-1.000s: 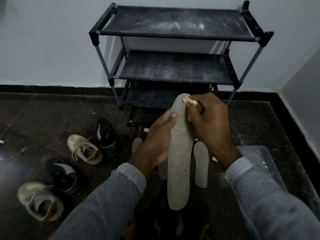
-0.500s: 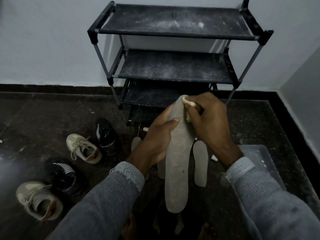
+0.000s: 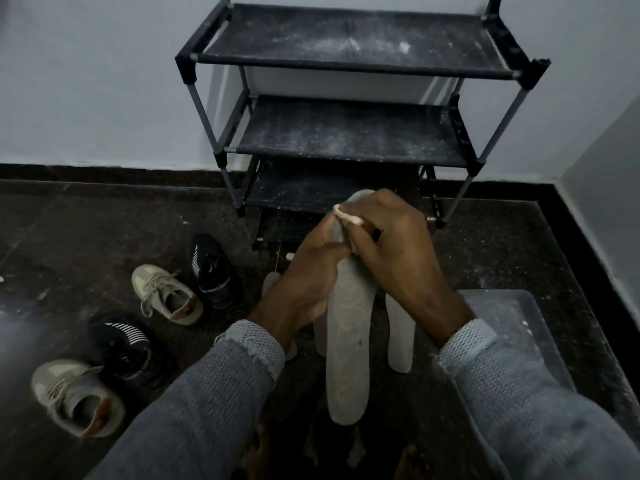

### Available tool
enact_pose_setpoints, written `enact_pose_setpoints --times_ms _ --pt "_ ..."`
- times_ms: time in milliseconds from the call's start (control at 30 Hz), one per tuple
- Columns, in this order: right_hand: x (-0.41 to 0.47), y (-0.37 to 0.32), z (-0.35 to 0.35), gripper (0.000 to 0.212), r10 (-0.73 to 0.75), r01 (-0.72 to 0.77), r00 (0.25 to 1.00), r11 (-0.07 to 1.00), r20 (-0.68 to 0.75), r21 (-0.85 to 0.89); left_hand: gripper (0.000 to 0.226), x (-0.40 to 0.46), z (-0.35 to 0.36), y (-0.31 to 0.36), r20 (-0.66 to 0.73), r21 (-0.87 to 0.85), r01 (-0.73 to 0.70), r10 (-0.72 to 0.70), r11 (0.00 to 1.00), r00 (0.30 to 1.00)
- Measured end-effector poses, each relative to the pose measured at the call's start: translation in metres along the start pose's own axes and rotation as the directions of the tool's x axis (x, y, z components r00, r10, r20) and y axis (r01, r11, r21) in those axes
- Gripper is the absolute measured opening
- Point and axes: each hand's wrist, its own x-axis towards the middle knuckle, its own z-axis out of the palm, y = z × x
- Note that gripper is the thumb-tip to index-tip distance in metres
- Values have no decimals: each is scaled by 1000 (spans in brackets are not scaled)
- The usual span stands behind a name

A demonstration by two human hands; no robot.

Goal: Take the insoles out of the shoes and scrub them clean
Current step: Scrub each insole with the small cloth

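A long grey insole [image 3: 348, 344] stands upright in front of me, toe end up. My left hand [image 3: 304, 278] grips its upper left edge, fingers curled round it. My right hand [image 3: 394, 251] holds a small brush [image 3: 349, 218] with pale bristles against the insole's top. More grey insoles lie on the dark floor behind it, one at the right [image 3: 400, 336], others partly hidden at the left [image 3: 270, 284]. Two beige sneakers [image 3: 166, 294] [image 3: 74, 398] and two black striped sneakers [image 3: 211, 268] [image 3: 121, 344] sit on the floor to the left.
A dusty black three-tier shoe rack [image 3: 349, 133] stands against the white wall straight ahead. A translucent plastic tub [image 3: 512, 320] sits on the floor at the right, beside my right sleeve. A wall corner closes the right side.
My left hand has slid up the insole, its fingers now closer to the right hand and the brush. The brush stays at the insole's top end.
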Motion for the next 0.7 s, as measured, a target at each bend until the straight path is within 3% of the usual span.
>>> enact_pose_setpoints --times_ms 200,400,567,700 --pt "8 23 -13 16 184 -203 967 974 -176 -101 62 -1 0 0 -18 56 15 -14 998 1000" --pt "4 0 0 20 5 -5 1000 1000 18 4 63 -1 1 2 11 -31 3 -3 1000 1000" --pt "7 18 -8 17 142 -153 980 985 -138 -78 66 -2 -3 2 -14 5 -3 3 1000 1000" --pt "0 5 1 17 43 -43 999 999 -21 -9 66 -2 -2 2 33 -56 -23 25 998 999"
